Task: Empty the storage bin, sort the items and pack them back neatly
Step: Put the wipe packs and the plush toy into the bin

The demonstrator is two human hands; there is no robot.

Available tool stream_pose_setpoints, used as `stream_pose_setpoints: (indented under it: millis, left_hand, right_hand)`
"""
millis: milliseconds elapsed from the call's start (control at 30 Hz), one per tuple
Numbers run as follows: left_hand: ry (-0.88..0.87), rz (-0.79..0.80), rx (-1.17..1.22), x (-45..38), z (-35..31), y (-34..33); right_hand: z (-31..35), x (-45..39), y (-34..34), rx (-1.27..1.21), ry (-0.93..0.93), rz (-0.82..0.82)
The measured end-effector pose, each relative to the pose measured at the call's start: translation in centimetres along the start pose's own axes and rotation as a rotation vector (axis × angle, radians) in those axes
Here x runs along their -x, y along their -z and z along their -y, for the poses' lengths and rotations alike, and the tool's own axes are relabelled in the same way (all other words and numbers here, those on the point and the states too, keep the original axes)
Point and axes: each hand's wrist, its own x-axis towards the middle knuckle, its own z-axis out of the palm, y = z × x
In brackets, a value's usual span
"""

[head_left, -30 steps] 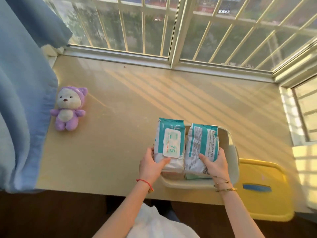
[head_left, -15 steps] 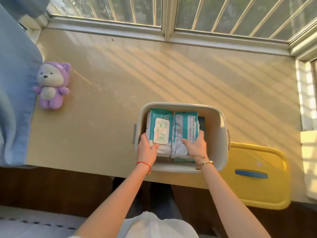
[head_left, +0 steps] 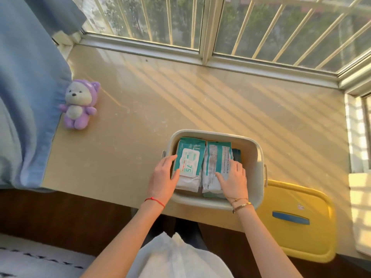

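A pale storage bin [head_left: 259,157] stands at the near edge of the beige window ledge [head_left: 200,97]. Two teal-and-white wipes packs lie side by side inside it. The left pack [head_left: 190,155] shows its flap label, the right pack [head_left: 216,157] its printed back. Another teal item [head_left: 236,154] peeks out beneath them; little of it shows. My left hand [head_left: 162,181] rests against the left pack's edge, fingers stretched out. My right hand [head_left: 233,181] lies flat on the right pack with its fingers spread.
A yellow lid with a blue handle [head_left: 297,199] lies just right of the bin, overhanging the ledge. A purple plush bear [head_left: 79,105] sits at the far left beside a blue curtain [head_left: 26,87]. Barred windows close off the back and right.
Both packs went from being held above the bin to lying down inside it. My fingers have loosened from gripping to lying extended on the packs.
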Motion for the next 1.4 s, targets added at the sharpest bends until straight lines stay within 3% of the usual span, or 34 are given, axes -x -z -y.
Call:
stream_pose_setpoints:
  millis: [333, 667, 1033, 1400]
  left_hand:
    - [0.035, -0.222, -0.024, 1.7, 7.7, 11.4]
    - [0.151, -0.353, -0.063, 0.5, 20.7, 24.4]
    - [0.063, -0.282, -0.060, -7.4, 35.2, 34.1]
    - [0.051, -0.202, 0.002, -14.3, 41.2, 32.7]
  right_hand:
    - [9.9, 1.5, 1.0, 0.004, 0.366, -0.088]
    - [27.8, 0.4, -7.1, 0.028, 0.507, -0.019]
    - [46.9, -7.1, -21.6, -0.187, 0.237, 0.134]
    - [51.6, -16.1, -31.9, -0.309, -0.063, 0.230]
